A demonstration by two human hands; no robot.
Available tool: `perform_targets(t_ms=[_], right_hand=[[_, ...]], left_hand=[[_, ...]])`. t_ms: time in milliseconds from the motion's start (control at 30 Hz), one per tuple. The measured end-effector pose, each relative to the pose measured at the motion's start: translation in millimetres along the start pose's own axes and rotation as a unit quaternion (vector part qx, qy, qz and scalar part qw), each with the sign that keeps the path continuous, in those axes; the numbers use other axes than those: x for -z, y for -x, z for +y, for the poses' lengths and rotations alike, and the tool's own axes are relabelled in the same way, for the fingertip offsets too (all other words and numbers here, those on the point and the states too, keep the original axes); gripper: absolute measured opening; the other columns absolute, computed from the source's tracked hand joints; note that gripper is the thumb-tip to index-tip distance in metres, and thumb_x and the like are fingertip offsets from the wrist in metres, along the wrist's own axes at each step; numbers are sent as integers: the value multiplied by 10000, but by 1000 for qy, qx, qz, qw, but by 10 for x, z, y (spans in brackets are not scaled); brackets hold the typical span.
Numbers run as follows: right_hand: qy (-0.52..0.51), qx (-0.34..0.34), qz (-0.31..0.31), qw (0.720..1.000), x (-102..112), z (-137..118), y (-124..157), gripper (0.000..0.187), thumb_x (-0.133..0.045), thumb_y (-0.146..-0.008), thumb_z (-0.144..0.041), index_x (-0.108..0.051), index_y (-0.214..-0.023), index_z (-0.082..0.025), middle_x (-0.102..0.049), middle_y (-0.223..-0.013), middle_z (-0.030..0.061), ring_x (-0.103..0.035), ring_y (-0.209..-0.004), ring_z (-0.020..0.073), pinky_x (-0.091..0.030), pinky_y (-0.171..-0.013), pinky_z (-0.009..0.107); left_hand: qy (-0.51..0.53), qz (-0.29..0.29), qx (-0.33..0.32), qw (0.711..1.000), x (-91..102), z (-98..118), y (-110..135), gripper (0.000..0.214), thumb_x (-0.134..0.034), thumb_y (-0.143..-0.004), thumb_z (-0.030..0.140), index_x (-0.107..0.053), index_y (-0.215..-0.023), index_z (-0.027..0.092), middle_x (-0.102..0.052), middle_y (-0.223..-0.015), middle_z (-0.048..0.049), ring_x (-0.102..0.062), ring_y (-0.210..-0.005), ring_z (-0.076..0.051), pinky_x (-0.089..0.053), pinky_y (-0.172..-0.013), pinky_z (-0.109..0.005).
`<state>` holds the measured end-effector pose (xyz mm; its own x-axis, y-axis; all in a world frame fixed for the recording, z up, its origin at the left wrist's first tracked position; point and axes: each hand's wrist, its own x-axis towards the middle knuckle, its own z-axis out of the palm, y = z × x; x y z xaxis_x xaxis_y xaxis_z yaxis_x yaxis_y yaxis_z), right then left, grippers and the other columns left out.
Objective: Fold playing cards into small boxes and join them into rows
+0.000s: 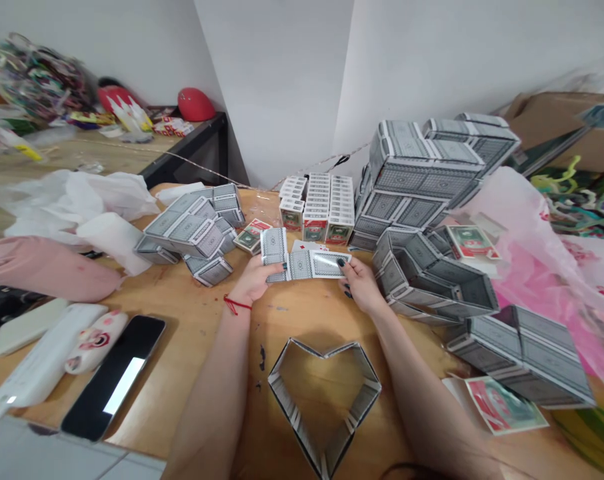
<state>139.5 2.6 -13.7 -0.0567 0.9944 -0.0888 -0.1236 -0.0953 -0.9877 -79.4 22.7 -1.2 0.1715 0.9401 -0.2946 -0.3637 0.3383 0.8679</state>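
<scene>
My left hand [251, 283] grips the left end of a strip of grey-backed playing cards [301, 265], its thumb lying across the card backs. At that end a card stands upright, while the others lie sideways in a row. The strip's right end is pinched between the thumb and fingers of my right hand [359, 281]. Glare covers part of the rightmost card. Behind the strip lies a face-up card with red diamonds [303, 246]. Nearer me, between my forearms, stands a heart-shaped frame [281, 393] built from the same cards.
Card boxes [327, 200] stand in rows at the back. Right of them rise stacked card structures [415, 170], with an open card frame [447, 293] in front. A folded card structure [187, 227] sits left. A phone [113, 377] and a white power bank [47, 353] lie front left.
</scene>
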Motion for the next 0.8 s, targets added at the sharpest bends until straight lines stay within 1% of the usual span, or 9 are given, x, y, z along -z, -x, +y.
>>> perform_targets(t_ms=[133, 267, 500, 800], right_hand=[[3, -9, -7, 1000, 19, 0, -5, 305, -526, -729, -487, -442, -722, -193, -285, -455, -111, -250, -319, 26, -213, -311, 153], [16, -10, -2, 1000, 44, 28, -16, 314, -534, -720, -487, -428, -686, -193, -312, -455, -105, -251, -315, 25, -201, -305, 153], [3, -8, -12, 1000, 28, -13, -2, 315, -554, -709, -484, -452, -691, -187, -287, -463, -106, -245, -325, 23, -203, -304, 150], [20, -9, -24, 999, 16, -32, 9, 322, -535, -717, -501, -468, -714, -186, -290, -434, -109, -245, -313, 29, -203, -302, 151]], left_hand=[[-7, -8, 4, 1000, 7, 4, -1, 469, -720, -491, 111, -622, -949, 105, -685, -873, -93, -636, -840, -251, -517, -726, -339], [-19, -13, 5, 1000, 3, 14, 12, 473, -726, -496, 131, -624, -957, 111, -681, -900, -94, -630, -862, -256, -502, -768, -365], [-13, -20, 11, 1000, 3, 10, 8, 486, -737, -494, 138, -623, -966, 109, -679, -908, -104, -621, -886, -265, -494, -770, -365], [-16, -30, 1, 999, -10, -9, -16, 477, -737, -492, 127, -629, -956, 102, -674, -926, -106, -618, -896, -257, -489, -784, -358]])
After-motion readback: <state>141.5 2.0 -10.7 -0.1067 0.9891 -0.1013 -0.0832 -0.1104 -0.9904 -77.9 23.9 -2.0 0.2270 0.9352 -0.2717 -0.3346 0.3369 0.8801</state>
